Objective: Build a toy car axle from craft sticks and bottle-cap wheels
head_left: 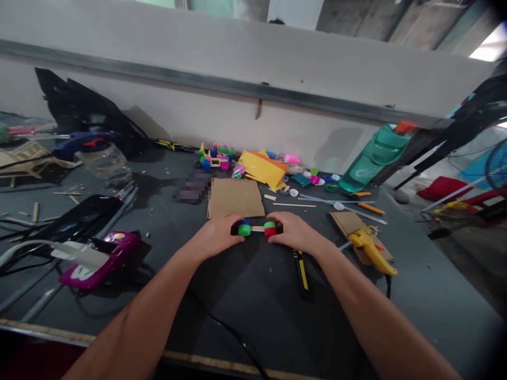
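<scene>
Small wheeled model (256, 228) with a black body and a pale wooden stick (256, 228) lying across it, held level and crosswise. Green bottle cap (244, 230) backed by a blue bottle cap (244, 223) at one end; red bottle cap (270, 232) backed by a second green bottle cap (270, 225) at the other. Left hand (216, 236) and right hand (291, 232) clasped around the black ends.

Bare forearms, the left forearm (146, 306) and right forearm (380, 316), enter from the lower corners of the frame, wide near the elbows and tapering to slim wrists directly behind the left grip (216, 236) and right grip (291, 232), both uncovered hands with slender fingers.
</scene>
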{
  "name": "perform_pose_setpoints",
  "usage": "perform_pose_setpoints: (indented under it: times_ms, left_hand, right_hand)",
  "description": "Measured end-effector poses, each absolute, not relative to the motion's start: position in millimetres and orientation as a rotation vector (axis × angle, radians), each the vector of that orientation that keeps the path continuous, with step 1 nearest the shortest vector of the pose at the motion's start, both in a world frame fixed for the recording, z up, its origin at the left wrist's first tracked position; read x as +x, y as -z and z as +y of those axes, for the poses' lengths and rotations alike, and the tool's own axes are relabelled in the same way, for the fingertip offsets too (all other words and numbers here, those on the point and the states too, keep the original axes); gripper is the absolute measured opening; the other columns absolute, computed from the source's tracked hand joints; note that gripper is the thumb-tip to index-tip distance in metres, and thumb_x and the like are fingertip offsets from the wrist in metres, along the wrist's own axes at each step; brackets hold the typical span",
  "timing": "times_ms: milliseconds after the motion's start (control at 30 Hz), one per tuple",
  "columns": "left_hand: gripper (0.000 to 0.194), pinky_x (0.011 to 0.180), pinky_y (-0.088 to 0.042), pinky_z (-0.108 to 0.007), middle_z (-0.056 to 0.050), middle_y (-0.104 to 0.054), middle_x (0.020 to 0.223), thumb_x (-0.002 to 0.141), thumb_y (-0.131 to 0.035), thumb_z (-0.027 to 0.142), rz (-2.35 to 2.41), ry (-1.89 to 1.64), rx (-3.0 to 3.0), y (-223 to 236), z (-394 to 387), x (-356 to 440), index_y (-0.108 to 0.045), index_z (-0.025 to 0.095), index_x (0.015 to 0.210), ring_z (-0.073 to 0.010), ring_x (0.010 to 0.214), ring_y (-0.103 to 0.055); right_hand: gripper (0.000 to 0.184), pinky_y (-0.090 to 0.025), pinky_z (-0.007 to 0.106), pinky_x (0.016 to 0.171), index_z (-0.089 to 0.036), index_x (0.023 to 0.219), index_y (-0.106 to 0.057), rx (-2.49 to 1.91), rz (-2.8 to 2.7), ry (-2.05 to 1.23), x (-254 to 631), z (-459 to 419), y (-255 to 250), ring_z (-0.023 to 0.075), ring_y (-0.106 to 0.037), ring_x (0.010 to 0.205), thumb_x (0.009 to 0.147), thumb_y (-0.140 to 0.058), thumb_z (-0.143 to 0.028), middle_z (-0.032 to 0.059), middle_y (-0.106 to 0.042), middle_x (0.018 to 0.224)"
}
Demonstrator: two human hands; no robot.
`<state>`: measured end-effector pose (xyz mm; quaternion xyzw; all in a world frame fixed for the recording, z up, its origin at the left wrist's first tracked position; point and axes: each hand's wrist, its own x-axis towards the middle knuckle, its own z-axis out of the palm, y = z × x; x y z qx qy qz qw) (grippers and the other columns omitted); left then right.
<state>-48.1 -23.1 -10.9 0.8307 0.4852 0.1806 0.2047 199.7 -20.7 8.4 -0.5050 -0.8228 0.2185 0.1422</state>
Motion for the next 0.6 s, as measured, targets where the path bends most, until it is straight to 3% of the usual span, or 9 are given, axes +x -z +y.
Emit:
perform_pose_setpoints:
  times_ms: [267, 600]
  left_hand:
    - [0.048, 0.09, -0.043, -0.039, -0.008, -0.061, 0.114, 0.074, -0.065, 0.036, 1.337, -0.45, 2.41, 10, -24, -47, -0.054, 0.021, 0.118, -0.0263, 0.107, -0.056]
    - [0.043, 0.091, -0.042, -0.038, -0.009, -0.06, 0.115, 0.075, -0.062, 0.036, 1.297, -0.476, 2.422, 9, -24, -47, -0.054, 0.019, 0.114, -0.0269, 0.108, -0.055]
  right_hand:
    - [0.067, -0.047, 0.037, 0.077, -0.019, 0.126, -0.05, -1.474, -2.191, -0.604, 201, -26, -29, 0.0228, -0.06, 0.09, 0.068, -0.072, -0.044, 0.0086, -0.064, 0.102]
    - [0.035, -0.046, 0.027, 0.057, -0.022, 0.117, -0.054, -1.157, -1.473, -0.149, 239, -86, -130, 0.0156, -0.061, 0.076, 0.084, -0.058, -0.036, 0.0042, -0.065, 0.089]
